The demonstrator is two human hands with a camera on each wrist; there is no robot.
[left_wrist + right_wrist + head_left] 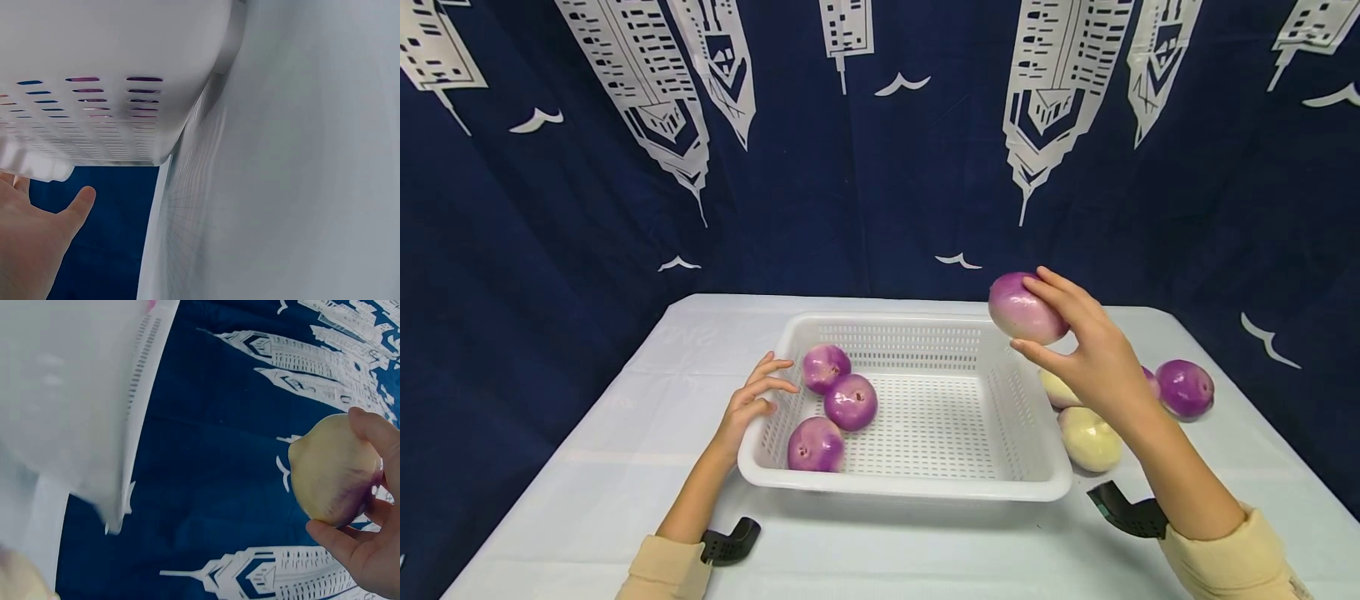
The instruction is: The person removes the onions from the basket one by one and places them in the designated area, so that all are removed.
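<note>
Near the basket (910, 488) (left hand (749, 404) alongside), the right hand (1093, 354) holds an onion (1021, 310).

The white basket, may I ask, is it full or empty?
Partly filled: the basket holds three purple vegetables on the left, bare floor on the right.

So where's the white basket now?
In the head view, the white basket sits centrally, the left hand at its left rim, yellowish onions off its right.

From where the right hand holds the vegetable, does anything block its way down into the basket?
Nothing visible does. The vegetable in the right hand appears raised above the basket, near its far right corner. The three vegetables inside sit toward the left end, by the left hand.
</note>
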